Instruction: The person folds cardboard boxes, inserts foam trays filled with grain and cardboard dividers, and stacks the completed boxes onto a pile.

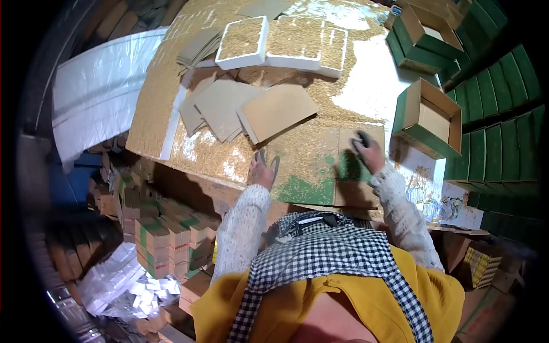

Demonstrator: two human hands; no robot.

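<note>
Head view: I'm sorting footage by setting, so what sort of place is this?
Probably a packing workshop: green boxes stand in rows at the right, cardboard pieces are stacked at the lower left, and loose husk-like bits cover much of the worktable.

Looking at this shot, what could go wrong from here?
1. Loose grain-like bits cover much of the table and the green-marked cardboard; a sweep of the left hand or right hand might spill some off the near edge.
2. The overlapping cardboard sheets look unsecured just beyond the left hand; a bump could slide them.
3. The nearer open green box sits close to the right hand and could get nudged.
</note>
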